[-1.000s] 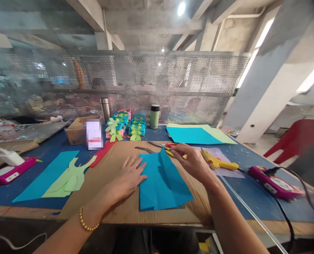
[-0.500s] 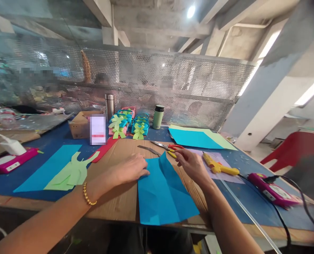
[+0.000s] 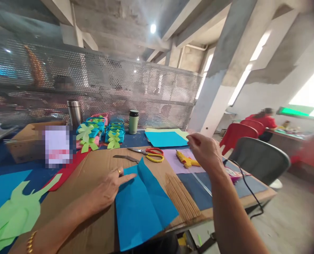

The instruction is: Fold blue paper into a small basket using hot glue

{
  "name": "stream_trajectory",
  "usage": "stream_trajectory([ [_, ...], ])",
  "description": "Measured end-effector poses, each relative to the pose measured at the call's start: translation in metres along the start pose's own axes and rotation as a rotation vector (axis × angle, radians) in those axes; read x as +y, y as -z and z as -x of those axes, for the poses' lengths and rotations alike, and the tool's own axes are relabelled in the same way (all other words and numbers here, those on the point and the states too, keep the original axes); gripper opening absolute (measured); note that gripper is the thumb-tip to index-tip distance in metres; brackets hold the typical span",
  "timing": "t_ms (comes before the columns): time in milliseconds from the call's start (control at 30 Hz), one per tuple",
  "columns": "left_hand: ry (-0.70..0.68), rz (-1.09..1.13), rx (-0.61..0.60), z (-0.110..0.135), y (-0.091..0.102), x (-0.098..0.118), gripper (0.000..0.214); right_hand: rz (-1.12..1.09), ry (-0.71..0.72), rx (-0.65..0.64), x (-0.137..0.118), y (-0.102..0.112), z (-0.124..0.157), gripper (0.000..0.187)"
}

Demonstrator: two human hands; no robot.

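Note:
My left hand [image 3: 108, 185] lies flat with fingers stretched out, its index finger on the left edge of a creased blue paper sheet [image 3: 142, 206] that rests on brown cardboard [image 3: 93, 225]. My right hand [image 3: 204, 150] is raised above the table, over the yellow glue gun [image 3: 185, 160], with thumb and fingers pinched together; whatever is between them is too small to make out. Red and yellow scissors [image 3: 150, 154] and a grey blade [image 3: 126, 158] lie just beyond the blue sheet.
Thin wooden sticks [image 3: 182, 201] lie right of the sheet. Blue and green paper baskets [image 3: 98, 132], a steel flask [image 3: 74, 113] and a green bottle [image 3: 133, 121] stand at the back. A grey chair [image 3: 257, 160] stands right of the table. A person in red [image 3: 262, 120] sits far right.
The view has swung to the right. My right hand has lifted off the blue sheet and moved up and right. My left hand stays at the sheet's left edge.

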State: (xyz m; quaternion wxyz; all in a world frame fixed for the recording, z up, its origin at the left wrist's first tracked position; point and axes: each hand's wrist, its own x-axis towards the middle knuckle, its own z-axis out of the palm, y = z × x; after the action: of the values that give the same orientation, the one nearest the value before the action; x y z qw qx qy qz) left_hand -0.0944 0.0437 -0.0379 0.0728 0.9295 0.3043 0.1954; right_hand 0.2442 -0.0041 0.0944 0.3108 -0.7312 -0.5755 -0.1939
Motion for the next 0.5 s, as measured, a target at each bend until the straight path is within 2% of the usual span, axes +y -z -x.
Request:
stream_trajectory([
  [100, -0.064, -0.018, 0.045, 0.001, -0.013, -0.011, 0.05, 0.306, -0.107, -0.162, 0.027, 0.02, 0.016, 0.038],
  [167, -0.079, -0.012, 0.074, 0.002, -0.016, -0.014, 0.044, 0.417, -0.077, -0.31, 0.043, 0.017, 0.019, 0.04],
  [267, -0.085, 0.011, 0.054, 0.002, -0.012, -0.01, 0.039, 0.417, 0.058, -0.461, 0.063, -0.007, 0.015, 0.032],
  [400, -0.008, 0.024, -0.018, 0.002, 0.007, 0.007, 0.032, 0.406, 0.226, -0.617, 0.082, -0.047, 0.005, 0.043],
  [500, 0.025, 0.05, -0.049, 0.002, 0.019, 0.016, 0.025, 0.395, 0.292, -0.674, 0.094, -0.065, 0.0, 0.044],
])
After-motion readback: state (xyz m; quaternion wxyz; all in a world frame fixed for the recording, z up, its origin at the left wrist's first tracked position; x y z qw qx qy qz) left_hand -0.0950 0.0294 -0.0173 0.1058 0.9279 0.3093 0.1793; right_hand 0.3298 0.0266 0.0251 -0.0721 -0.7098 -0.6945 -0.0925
